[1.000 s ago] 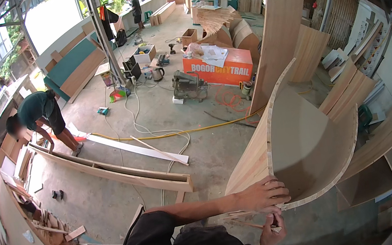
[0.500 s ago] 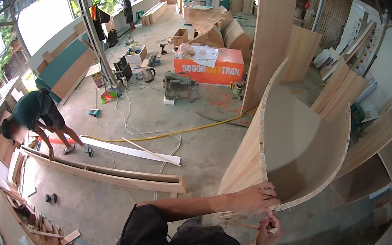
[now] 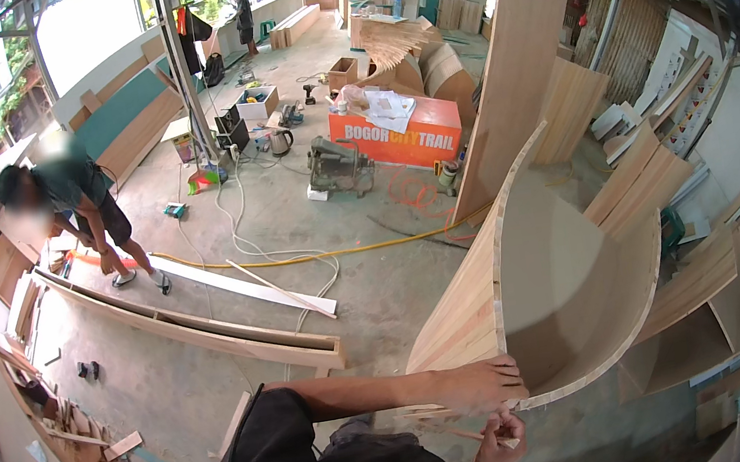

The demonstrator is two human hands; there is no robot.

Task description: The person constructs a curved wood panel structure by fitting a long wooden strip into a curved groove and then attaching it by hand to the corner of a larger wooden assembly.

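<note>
A large curved wooden panel (image 3: 458,318) stands before me, its pale inner face bending round to the right. My left hand (image 3: 479,386) lies over its near corner, fingers curled onto the edge. Just below, my right hand (image 3: 499,447) is closed in a pinch around a slim, pale wooden stick (image 3: 455,430). Part of the stick shows left of the fingers, close under the panel's lower edge. Whether its tip touches the panel I cannot tell.
A co-worker (image 3: 72,197) stoops by a long, narrow wooden box (image 3: 194,326) at left. Cables and a yellow hose (image 3: 363,248) cross the floor. An orange box (image 3: 394,133) and tall board (image 3: 517,68) stand ahead; wooden panels (image 3: 683,300) lean at right.
The co-worker at left has risen a little and lifted a hand off the long box. My right hand has shifted slightly down and left; my left hand stays on the panel's corner.
</note>
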